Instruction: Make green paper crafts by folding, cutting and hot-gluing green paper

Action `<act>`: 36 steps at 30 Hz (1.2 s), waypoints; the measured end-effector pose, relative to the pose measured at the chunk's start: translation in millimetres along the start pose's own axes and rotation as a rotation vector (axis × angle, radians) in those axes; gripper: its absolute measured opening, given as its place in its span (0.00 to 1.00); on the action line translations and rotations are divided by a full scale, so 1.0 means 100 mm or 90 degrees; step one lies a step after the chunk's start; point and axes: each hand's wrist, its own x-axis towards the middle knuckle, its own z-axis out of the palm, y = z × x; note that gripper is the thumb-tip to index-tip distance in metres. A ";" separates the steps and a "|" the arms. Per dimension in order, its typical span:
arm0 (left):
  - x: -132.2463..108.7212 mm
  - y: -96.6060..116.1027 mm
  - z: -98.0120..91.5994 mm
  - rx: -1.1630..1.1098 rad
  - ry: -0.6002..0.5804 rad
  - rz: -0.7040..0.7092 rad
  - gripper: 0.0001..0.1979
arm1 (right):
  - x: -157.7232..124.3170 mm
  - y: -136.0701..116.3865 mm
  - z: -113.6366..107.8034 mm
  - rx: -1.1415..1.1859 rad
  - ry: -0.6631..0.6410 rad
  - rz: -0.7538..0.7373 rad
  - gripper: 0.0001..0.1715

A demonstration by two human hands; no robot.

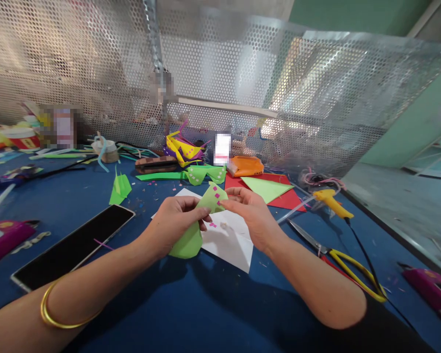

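My left hand (178, 215) pinches a folded light-green paper piece (191, 235) that carries small pink squares near its top. My right hand (252, 211) grips the upper tip of the same green piece between thumb and fingers. Both hands hold it just above a white sheet (231, 240) lying on the blue table (206, 304). A gold bangle (53, 314) circles my left forearm.
A phone (71, 245) lies to the left, yellow-handled scissors (338, 255) and a yellow glue gun (332, 202) to the right. Red paper (292, 198) under a green triangle (266, 188), an orange pouch (246, 165) and more green and yellow paper shapes lie behind, before a perforated metal screen (220, 73).
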 end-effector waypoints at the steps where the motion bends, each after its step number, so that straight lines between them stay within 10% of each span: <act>1: 0.00 0.00 0.00 0.005 -0.002 0.003 0.10 | -0.01 0.01 0.01 0.005 -0.009 0.000 0.18; 36: 0.02 0.00 -0.01 -0.020 0.019 0.042 0.13 | 0.00 0.03 -0.02 0.006 -0.045 0.012 0.13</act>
